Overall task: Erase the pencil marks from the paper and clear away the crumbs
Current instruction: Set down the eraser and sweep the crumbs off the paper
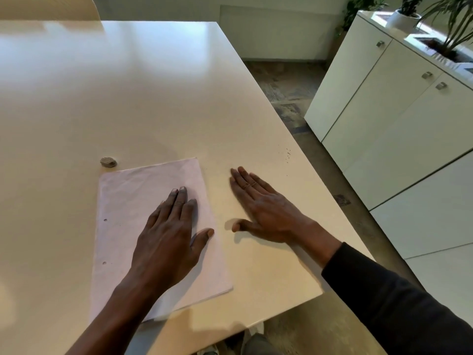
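A glossy cream surface fills most of the view, with a pale chair back at its far left, a mottled floor to its right, white cupboards with small metal handles carrying leafy potted plants, and what may be a radiator on the far wall.
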